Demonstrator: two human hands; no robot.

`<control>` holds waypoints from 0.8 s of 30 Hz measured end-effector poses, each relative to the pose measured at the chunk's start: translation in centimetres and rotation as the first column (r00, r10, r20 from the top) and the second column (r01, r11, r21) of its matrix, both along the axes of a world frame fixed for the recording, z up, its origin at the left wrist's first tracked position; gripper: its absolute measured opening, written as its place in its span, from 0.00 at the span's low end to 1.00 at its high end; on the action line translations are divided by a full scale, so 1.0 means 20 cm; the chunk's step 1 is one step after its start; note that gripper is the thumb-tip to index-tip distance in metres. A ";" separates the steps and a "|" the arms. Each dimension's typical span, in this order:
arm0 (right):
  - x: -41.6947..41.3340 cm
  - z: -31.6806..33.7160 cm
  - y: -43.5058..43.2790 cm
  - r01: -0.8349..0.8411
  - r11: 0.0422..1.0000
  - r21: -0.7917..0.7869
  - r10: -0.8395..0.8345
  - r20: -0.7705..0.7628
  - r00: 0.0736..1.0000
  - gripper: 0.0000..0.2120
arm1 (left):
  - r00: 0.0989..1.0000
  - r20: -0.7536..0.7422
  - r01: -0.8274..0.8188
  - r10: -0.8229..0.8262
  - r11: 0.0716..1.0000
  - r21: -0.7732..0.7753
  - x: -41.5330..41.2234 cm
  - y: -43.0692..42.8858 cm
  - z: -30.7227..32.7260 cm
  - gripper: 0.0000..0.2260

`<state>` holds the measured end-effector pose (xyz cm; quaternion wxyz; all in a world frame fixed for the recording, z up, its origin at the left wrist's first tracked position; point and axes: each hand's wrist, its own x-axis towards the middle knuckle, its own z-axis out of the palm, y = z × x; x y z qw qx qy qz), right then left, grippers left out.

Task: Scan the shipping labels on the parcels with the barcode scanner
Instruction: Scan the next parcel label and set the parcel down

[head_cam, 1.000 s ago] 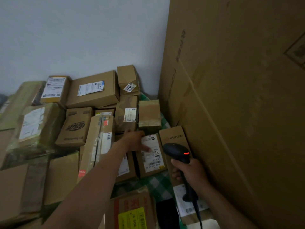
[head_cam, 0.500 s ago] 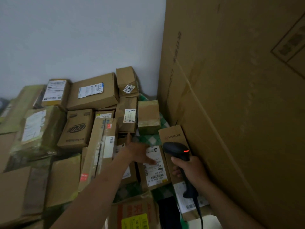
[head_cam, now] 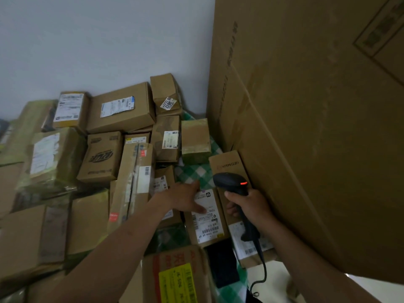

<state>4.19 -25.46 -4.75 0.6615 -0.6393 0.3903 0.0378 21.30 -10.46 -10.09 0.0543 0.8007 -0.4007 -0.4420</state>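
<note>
Progress: I cannot tell which labels have been read. No mark or sorted stack shows, and I see no beam on any label. I judge that most of the job is left.

- Pile of parcels (head_cam: 102, 154) fills the left and centre of the frame, many with white labels facing up.
- Left hand (head_cam: 182, 199), centre frame: fingers (head_cam: 193, 186) straight and loosely spread, thumb out, lying flat on the small parcel (head_cam: 206, 235). They partly cover the top of its shipping label (head_cam: 207, 217). The barcode at the label's lower end is uncovered.
- Right hand (head_cam: 250, 207), just right of that parcel: fingers wrapped round the grip of the barcode scanner (head_cam: 231, 182).

Scanner:
- Black, pistol-grip, held upright.
- Its head sits over a printed brown box (head_cam: 227, 164) against the big carton (head_cam: 306, 127) at the right of the frame.
- Small orange-red lamp (head_cam: 243, 183) lit on the back of the head.
- Cable (head_cam: 263, 265) trails toward the bottom edge.
- Its nose points toward the upper left, not down at the held label, so I judge it needs tilting first.
</note>
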 end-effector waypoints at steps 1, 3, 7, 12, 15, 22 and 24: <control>0.00 0.00 0.00 0.006 1.000 0.009 -0.006 0.000 1.000 0.05 | 1.000 0.002 0.011 -0.011 1.000 0.026 0.00 -0.01 0.00 0.26; 0.00 0.00 0.00 0.015 0.999 0.028 -0.015 0.003 1.000 0.05 | 0.998 0.021 0.062 -0.065 0.993 0.102 0.00 -0.03 0.00 0.31; 0.00 0.00 0.00 0.028 0.999 0.044 -0.029 0.006 1.000 0.06 | 0.994 -0.007 0.109 -0.110 0.975 0.195 0.01 -0.10 -0.02 0.37; -0.01 0.00 0.00 0.030 0.999 0.042 -0.030 0.010 1.000 0.05 | 0.987 -0.152 0.090 -0.052 0.963 0.254 0.04 -0.17 0.00 0.26; -0.03 0.00 -0.01 0.007 1.000 0.028 -0.007 0.017 1.000 0.05 | 0.982 -0.185 0.088 -0.038 0.960 0.267 0.07 -0.18 0.04 0.27; -0.05 0.03 -0.01 -0.036 0.999 -0.010 0.036 0.050 0.998 0.06 | 0.969 -0.210 -0.118 0.132 0.990 0.079 0.16 -0.08 0.14 0.13; -0.06 0.04 -0.01 -0.053 0.998 -0.034 0.055 0.048 0.997 0.06 | 0.964 -0.185 -0.198 0.191 0.980 -0.023 0.16 -0.04 0.16 0.14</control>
